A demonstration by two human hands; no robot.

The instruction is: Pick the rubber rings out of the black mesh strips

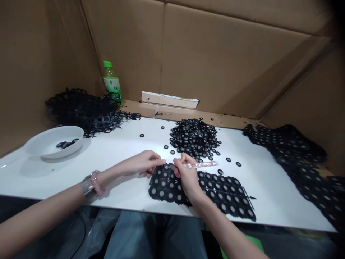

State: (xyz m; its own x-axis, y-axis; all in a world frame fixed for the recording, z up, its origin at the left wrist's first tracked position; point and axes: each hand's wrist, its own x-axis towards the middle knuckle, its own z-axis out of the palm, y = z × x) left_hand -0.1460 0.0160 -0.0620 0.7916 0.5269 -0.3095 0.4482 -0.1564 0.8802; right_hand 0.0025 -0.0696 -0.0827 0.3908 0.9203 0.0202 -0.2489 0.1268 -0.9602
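On the white table lies a black rubber-like sheet point(221, 196) with rows of round pieces, each with a pale grey centre. My left hand point(149, 162) is at its far left corner, thumb and fingers closed on the edge. A small dark bit shows under those fingers. In my right hand point(187, 176) is a slim pen-like tool point(203, 164) with a clear, pinkish handle pointing right. Its working tip, by the sheet's far edge, is too small to make out. The right hand and forearm cover part of the sheet's middle.
Beyond the sheet is a heap of loose black rings point(194, 138), with several scattered around it. At left stand a white bowl point(35, 144) with some rings, a tangle of black scrap webbing point(81, 108) and a green bottle point(111, 84). More dotted black sheets point(296, 154) lie right. Cardboard walls point(215, 54) enclose the table.
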